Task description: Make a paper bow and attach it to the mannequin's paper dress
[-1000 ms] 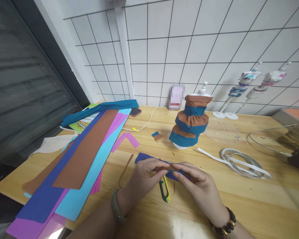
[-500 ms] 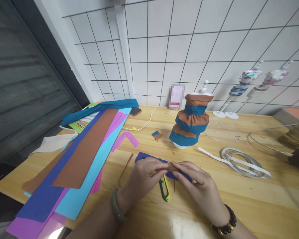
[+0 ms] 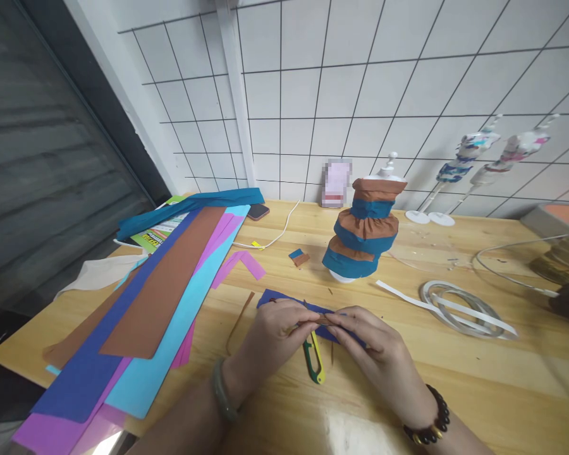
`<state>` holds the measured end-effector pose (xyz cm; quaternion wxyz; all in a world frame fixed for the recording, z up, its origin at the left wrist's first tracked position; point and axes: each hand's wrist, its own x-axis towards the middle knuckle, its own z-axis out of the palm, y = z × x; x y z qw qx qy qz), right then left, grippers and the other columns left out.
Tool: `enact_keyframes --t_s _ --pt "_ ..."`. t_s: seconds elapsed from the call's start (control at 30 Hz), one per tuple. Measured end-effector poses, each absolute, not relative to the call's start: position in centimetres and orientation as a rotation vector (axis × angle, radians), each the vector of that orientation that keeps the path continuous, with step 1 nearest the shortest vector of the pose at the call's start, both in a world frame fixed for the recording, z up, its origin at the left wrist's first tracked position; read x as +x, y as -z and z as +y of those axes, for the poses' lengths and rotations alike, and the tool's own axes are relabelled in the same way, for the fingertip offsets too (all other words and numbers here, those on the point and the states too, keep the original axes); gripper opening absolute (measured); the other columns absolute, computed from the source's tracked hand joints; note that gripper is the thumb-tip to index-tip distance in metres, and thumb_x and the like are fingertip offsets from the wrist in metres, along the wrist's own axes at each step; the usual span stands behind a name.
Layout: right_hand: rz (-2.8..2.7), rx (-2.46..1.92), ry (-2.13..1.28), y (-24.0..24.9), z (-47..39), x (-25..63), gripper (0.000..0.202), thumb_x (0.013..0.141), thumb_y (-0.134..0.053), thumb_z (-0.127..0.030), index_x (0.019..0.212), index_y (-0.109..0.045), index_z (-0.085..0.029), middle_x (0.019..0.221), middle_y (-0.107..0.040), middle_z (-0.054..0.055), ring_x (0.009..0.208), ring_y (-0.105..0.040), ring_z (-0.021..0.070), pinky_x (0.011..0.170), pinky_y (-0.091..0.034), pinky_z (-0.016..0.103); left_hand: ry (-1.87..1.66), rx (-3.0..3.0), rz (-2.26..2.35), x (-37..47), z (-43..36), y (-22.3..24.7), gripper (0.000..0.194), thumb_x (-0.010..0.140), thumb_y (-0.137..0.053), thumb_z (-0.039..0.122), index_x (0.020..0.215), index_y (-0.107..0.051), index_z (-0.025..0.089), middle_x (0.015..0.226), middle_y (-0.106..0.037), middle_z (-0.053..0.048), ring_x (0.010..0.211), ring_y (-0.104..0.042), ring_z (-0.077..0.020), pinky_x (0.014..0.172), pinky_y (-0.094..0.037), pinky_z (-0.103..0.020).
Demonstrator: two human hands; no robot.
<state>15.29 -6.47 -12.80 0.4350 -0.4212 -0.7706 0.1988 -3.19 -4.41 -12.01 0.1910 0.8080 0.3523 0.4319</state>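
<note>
Between the pinched fingertips of my left hand [image 3: 279, 328] and my right hand [image 3: 377, 347] is a small brown crepe paper strip [image 3: 323, 320], mostly hidden by the fingers. Beneath the hands a dark blue paper strip [image 3: 275, 296] lies flat on the table. A pair of snips with yellow and green handles [image 3: 319, 368] rests just below the fingertips, its blades partly covered. Beyond my right hand stands a small dress form [image 3: 392, 165] wrapped in a banded brown and teal paper dress [image 3: 367, 230].
To the left, long sheets of brown paper [image 3: 171, 297], blue, purple and light blue paper overlap. A coiled white strip [image 3: 455, 309] lies at the right. Two small white dress forms [image 3: 469, 148] stand behind it. A phone [image 3: 258, 212] and white cable [image 3: 279, 235] are at the back.
My fingertips have shifted slightly on the brown strip, and less of it shows between them. Everything else has stayed in place.
</note>
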Motion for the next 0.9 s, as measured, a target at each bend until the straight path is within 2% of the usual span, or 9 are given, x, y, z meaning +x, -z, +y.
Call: enact_keyframes --t_s 0.2,0.37,0.53,0.63,0.8,0.9 --pt "-1.987 -1.083 -0.49 12.63 -6.4 15.29 0.015 0.085 -0.052 -0.02 0.092 -0.066 -0.021 0.085 -0.065 0.007 0.081 -0.063 0.0193 0.068 -0.054 0.03 -1.228 2.292 0.97 -3.21 -4.32 12.12 0.009 0.077 -0.058 0.011 0.079 -0.066 0.015 0.07 -0.069 -0.004 0.067 -0.064 -0.0137 0.063 -0.049 -0.023" --pt "-2.0 -1.108 -0.456 12.84 -6.42 15.34 0.013 0.085 -0.051 -0.019 0.091 -0.063 -0.021 0.09 -0.061 0.009 0.088 -0.061 0.0205 0.073 -0.053 0.032 -1.167 2.261 1.035 -3.2 -4.42 12.19 0.009 0.077 -0.058 0.011 0.076 -0.064 0.018 0.072 -0.068 -0.003 0.069 -0.062 -0.0133 0.066 -0.049 -0.024" --pt "-2.005 -1.102 -0.41 12.87 -6.44 15.34 0.014 0.084 -0.052 -0.019 0.091 -0.065 -0.022 0.094 -0.061 0.009 0.093 -0.06 0.0221 0.074 -0.053 0.034 -1.151 2.283 1.139 -3.26 -4.33 12.28 0.008 0.075 -0.06 0.012 0.075 -0.065 0.019 0.089 -0.065 -0.007 0.087 -0.059 -0.0183 0.077 -0.047 -0.033" --pt "-2.012 -1.087 -0.404 12.77 -6.4 15.38 0.015 0.084 -0.052 -0.019 0.092 -0.065 -0.023 0.09 -0.064 0.009 0.089 -0.062 0.0215 0.073 -0.054 0.034 -1.142 2.321 1.112 -3.38 -4.18 12.51 0.007 0.076 -0.06 0.014 0.074 -0.065 0.019 0.09 -0.064 -0.007 0.09 -0.057 -0.019 0.079 -0.046 -0.034" --pt "-2.019 -1.105 -0.444 12.53 -6.3 15.53 0.014 0.085 -0.052 -0.021 0.092 -0.064 -0.022 0.083 -0.067 0.008 0.078 -0.064 0.0203 0.067 -0.054 0.033 -1.03 2.329 1.065 -3.5 -4.03 12.26 0.01 0.08 -0.056 0.016 0.074 -0.064 0.017 0.068 -0.065 -0.003 0.072 -0.057 -0.016 0.07 -0.046 -0.03" --pt "-2.032 -1.115 -0.461 12.41 -6.32 15.47 0.014 0.086 -0.051 -0.021 0.093 -0.063 -0.022 0.083 -0.067 0.008 0.078 -0.063 0.0201 0.067 -0.054 0.033 -1.041 2.362 1.083 -3.48 -4.08 12.16 0.009 0.079 -0.059 0.018 0.087 -0.064 0.017 0.082 -0.066 -0.005 0.083 -0.057 -0.0175 0.076 -0.046 -0.033"
